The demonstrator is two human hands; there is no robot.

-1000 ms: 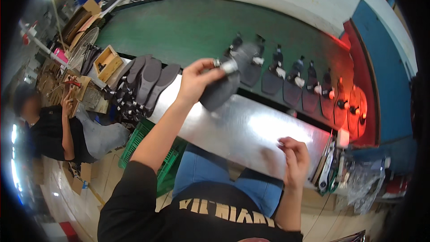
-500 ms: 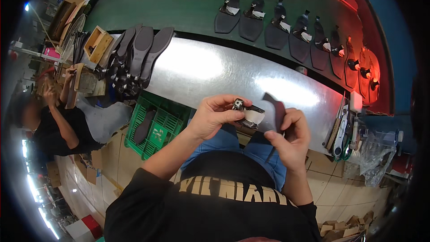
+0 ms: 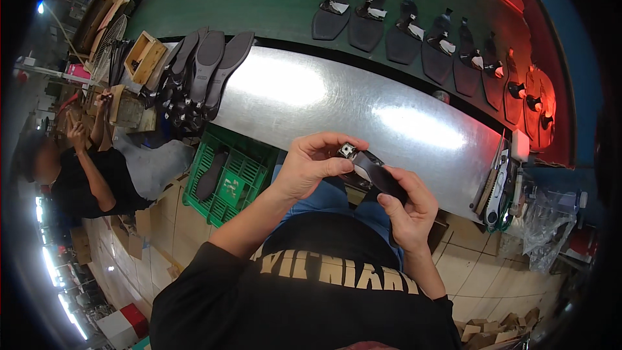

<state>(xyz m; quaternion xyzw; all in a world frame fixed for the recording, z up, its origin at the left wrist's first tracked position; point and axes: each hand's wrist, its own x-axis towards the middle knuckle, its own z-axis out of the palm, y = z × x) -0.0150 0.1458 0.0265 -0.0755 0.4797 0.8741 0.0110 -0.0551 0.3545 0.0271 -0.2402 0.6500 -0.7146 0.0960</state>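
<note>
Above my lap, my left hand (image 3: 310, 165) is closed on a dark sandal piece (image 3: 348, 150) that has a small metal-coloured square end. My right hand (image 3: 411, 204) pinches a glossy dark shoe sole (image 3: 382, 176) at its wider end, thumb below and fingers on top. The sole's narrow end lies against the piece in my left hand, and a little pale material shows beneath it. My fingers hide part of both pieces. Several dark soles (image 3: 208, 65) lie piled on the left of the metal table, with dark shiny pieces at their near end.
The metal table (image 3: 311, 104) edges a green conveyor belt (image 3: 272, 0) carrying a row of sandals (image 3: 405, 42), some under red light. A green crate (image 3: 259, 155) holds one sole. A cutter (image 3: 495, 194) hangs at the right. Another person (image 3: 97, 181) sits at the left.
The sole in my right hand has turned and moved left against the piece in my left hand, covering most of its pale material. My left hand has barely moved.
</note>
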